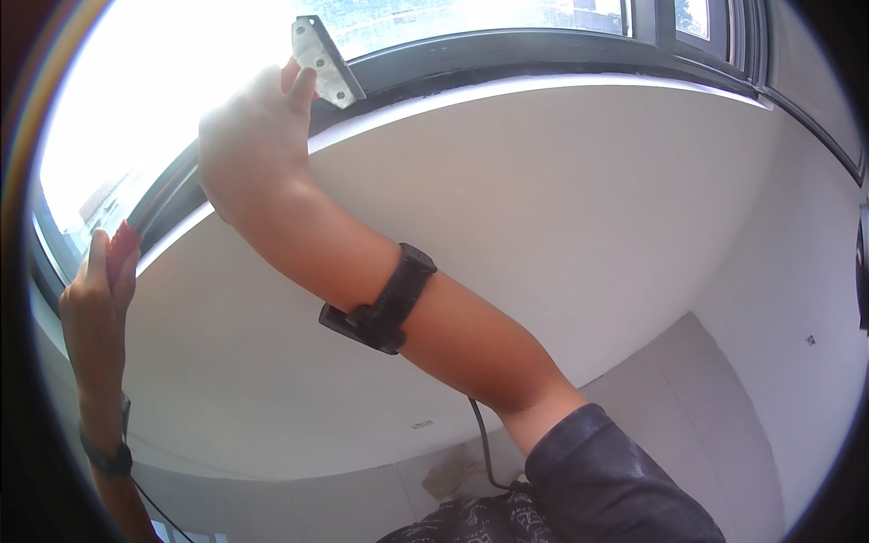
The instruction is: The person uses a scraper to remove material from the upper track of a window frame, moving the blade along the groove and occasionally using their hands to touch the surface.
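My right hand [258, 136] is closed around a scraper [324, 63] at the window sill. The scraper has a flat metal head with several holes and a bit of red handle showing between my fingers. Its metal head is over the dark window frame [434, 63], in front of the glass; glare hides whether it touches. Further left and lower, my left hand [95, 299] grips a red object [123, 246] beside the sill edge. Most of that object is covered by my fingers, so its kind does not show.
Bright glass [453, 18] fills the top left with strong glare. A white wall [543, 199] drops below the sill to a grey tiled floor [652, 398]. A brown piece [453, 471] lies on the floor by my body. Dark straps [394, 303] with cables are on both arms.
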Demonstrator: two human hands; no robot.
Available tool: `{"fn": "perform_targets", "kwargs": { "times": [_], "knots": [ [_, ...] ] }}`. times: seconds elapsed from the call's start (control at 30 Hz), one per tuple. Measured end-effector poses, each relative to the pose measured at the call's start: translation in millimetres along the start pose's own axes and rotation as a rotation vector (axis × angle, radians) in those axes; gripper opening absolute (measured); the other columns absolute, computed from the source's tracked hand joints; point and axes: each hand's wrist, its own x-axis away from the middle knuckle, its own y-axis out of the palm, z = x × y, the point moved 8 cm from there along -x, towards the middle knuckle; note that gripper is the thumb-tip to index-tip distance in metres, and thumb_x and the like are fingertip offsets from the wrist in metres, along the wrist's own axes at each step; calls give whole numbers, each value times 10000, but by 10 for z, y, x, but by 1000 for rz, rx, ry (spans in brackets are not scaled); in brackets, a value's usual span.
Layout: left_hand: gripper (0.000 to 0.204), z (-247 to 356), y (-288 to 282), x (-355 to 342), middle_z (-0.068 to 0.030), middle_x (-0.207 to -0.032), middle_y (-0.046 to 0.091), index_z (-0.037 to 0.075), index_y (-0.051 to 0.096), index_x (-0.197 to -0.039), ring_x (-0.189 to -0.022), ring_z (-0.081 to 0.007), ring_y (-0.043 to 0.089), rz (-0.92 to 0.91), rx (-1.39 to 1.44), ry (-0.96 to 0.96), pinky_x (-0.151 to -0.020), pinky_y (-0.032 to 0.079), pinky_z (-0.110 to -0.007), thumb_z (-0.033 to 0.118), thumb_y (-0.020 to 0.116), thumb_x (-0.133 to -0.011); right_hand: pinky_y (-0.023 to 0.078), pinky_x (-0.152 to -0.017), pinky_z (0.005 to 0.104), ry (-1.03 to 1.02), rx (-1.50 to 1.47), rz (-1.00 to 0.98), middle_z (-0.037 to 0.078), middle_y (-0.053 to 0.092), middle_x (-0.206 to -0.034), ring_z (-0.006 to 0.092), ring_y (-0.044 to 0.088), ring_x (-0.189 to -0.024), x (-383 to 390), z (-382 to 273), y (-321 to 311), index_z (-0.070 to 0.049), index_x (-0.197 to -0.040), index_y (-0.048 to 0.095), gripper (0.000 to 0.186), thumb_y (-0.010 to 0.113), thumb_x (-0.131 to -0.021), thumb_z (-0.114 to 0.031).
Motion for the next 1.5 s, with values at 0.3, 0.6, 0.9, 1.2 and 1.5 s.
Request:
{"fn": "perform_targets", "kwargs": {
  "times": [0.3,0.6,0.9,1.2,1.5],
  "knots": [
    [399,27,-144,90,-163,-886,713,-3,573,-1232,-810,-287,727,-108,-163,-78,-676,603,-311,237,652,-924,318,-845,405,-62,-57,27,35,609,-694,242,536,-851,12,36,-207,-168,-687,707,41,671,-699,-154],
    [399,16,-260,70,-160,-887,715,14,577,-1228,-810,-281,728,-106,-190,-63,-679,604,-318,257,655,-921,323,-814,396,-88,-52,-46,26,602,-680,240,535,-822,6,18,-169,-169,-678,697,13,686,-684,-165],
    [392,33,-347,12,-154,-852,711,19,585,-1209,-776,-267,729,-122,-193,-45,-654,602,-299,258,669,-910,311,-782,368,-116,-97,-100,17,569,-631,226,518,-800,-33,33,-189,-173,-628,666,57,676,-671,-138],
    [349,186,-484,-111,-145,-820,706,17,602,-1143,-741,-266,727,-90,-186,-23,-627,598,-288,243,694,-893,315,-846,362,-113,-160,-182,60,580,-673,248,493,-886,-24,60,-209,-144,-639,674,54,666,-673,-103],
    [399,74,-240,-60,-154,-834,713,-3,606,-1155,-768,-277,730,-140,-137,-9,-632,600,-310,236,733,-862,343,-841,368,-97,-200,-160,111,585,-699,291,470,-892,6,4,-89,-92,-627,669,80,623,-690,-74]
  ]
}}
